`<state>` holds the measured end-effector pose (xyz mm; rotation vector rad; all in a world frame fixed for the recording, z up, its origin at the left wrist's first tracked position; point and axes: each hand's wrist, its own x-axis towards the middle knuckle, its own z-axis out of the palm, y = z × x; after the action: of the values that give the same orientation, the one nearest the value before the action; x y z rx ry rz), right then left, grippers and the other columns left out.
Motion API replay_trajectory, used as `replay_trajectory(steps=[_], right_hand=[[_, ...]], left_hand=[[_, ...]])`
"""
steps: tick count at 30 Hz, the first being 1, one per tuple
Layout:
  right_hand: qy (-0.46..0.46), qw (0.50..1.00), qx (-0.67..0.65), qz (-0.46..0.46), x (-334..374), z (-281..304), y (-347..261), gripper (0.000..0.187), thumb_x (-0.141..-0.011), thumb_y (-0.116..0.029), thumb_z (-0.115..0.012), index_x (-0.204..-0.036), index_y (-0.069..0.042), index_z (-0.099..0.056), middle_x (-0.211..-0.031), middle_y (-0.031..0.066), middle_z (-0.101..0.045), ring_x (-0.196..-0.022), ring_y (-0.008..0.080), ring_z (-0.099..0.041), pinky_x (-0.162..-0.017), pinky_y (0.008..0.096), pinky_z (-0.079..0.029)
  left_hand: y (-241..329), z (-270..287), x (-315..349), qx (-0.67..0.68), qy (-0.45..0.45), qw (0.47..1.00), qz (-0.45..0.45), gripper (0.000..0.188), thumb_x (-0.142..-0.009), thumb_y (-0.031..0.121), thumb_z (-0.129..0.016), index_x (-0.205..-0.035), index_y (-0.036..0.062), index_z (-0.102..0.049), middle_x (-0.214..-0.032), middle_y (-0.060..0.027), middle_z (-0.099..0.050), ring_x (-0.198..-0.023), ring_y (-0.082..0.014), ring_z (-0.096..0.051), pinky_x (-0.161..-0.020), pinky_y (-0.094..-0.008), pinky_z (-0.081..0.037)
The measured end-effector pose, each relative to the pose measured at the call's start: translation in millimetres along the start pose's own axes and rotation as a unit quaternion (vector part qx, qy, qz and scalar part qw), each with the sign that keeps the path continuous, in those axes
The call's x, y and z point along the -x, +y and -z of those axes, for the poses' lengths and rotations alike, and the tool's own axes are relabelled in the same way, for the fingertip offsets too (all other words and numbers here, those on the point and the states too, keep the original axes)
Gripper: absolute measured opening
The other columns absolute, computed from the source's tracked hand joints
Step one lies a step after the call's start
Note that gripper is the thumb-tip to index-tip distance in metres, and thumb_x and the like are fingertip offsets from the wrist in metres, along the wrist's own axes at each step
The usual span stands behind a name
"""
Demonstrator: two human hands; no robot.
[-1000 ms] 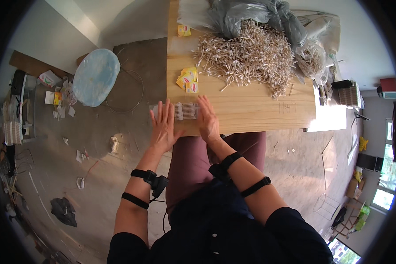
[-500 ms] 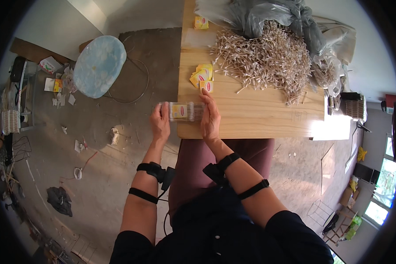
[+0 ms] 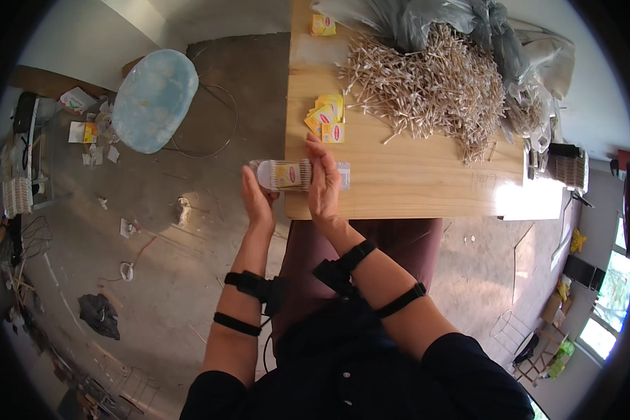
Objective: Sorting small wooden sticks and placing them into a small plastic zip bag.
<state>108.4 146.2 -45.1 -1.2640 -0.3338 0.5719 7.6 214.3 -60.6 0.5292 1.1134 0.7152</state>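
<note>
Between my two hands, over the left edge of the wooden table (image 3: 413, 189), is a clear pack of cotton swabs (image 3: 287, 176) with a yellow label card inside. A pale rounded end shows at its left. My left hand (image 3: 259, 203) supports that left end, thumb up along the side and some fingers beneath, partly hidden. My right hand (image 3: 324, 183) presses on the pack's right end with its fingers nearly straight. Past it sticks out a clear, silvery flap of wrapping (image 3: 344, 176). Just beyond my right fingertips lie several overlapping yellow cards (image 3: 327, 117).
A large heap of loose cotton swabs (image 3: 434, 91) spreads over the far table, beneath a grey plastic bag (image 3: 427, 21). Another yellow card (image 3: 323, 25) lies at the far left corner. A blue round-topped stool (image 3: 155, 101) stands on the floor to the left.
The pack has turned, so its pale rounded end now shows at the left. My right hand has shifted slightly left, and the wrapping flap now shows past it.
</note>
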Motion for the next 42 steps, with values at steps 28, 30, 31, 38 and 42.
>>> replay_trajectory(steps=[28,30,31,38,42], right_hand=[[0.026,0.996,-0.085,0.008,9.0,-30.8,6.7,0.031,-0.100,0.002,-0.033,-0.121,0.004,-0.055,-0.147,0.0184,-0.045,-0.137,0.0258,-0.041,-0.116,0.0352,-0.029],[0.023,0.997,-0.073,0.011,8.3,-27.1,6.1,0.031,-0.100,0.002,-0.033,-0.121,0.004,-0.055,-0.146,0.0184,-0.045,-0.137,0.0256,-0.041,-0.116,0.0354,-0.029],[0.018,0.998,-0.062,0.014,8.0,-24.7,5.8,0.031,-0.100,0.002,-0.033,-0.121,0.004,-0.055,-0.146,0.0183,-0.045,-0.137,0.0255,-0.041,-0.117,0.0355,-0.029],[-0.035,0.997,-0.067,0.021,12.7,-29.8,2.7,0.029,-0.102,-0.003,-0.034,-0.123,0.001,-0.054,-0.147,0.0167,-0.045,-0.137,0.0258,-0.041,-0.116,0.0359,-0.029],[-0.059,0.997,0.028,0.036,12.8,-29.1,-3.9,0.030,-0.102,-0.003,-0.035,-0.126,-0.002,-0.054,-0.148,0.0149,-0.045,-0.138,0.0258,-0.040,-0.115,0.0347,-0.028]], left_hand=[[-15.2,-26.3,20.0,-0.060,0.014,0.998,-0.016,0.035,-0.086,0.017,-0.078,-0.110,-0.0041,-0.064,-0.105,-0.0075,-0.066,-0.091,-0.0123,-0.062,-0.081,-0.0268,-0.052],[-4.6,-30.9,31.1,0.069,0.015,0.997,-0.012,0.034,-0.087,0.017,-0.077,-0.110,-0.0042,-0.064,-0.103,-0.0065,-0.066,-0.090,-0.0130,-0.063,-0.080,-0.0281,-0.053],[-6.1,-31.8,29.6,0.068,0.014,0.998,-0.010,0.034,-0.087,0.017,-0.077,-0.110,-0.0042,-0.064,-0.103,-0.0065,-0.066,-0.090,-0.0130,-0.063,-0.080,-0.0281,-0.053],[-16.0,-24.3,22.1,-0.058,0.013,0.998,-0.026,0.035,-0.090,0.020,-0.073,-0.113,-0.0045,-0.063,-0.111,-0.0101,-0.067,-0.095,-0.0142,-0.064,-0.081,-0.0286,-0.054],[-17.3,-23.4,14.2,-0.123,-0.003,0.992,-0.038,0.036,-0.091,0.019,-0.071,-0.116,-0.0046,-0.061,-0.112,-0.0124,-0.066,-0.096,-0.0153,-0.065,-0.081,-0.0298,-0.055]])
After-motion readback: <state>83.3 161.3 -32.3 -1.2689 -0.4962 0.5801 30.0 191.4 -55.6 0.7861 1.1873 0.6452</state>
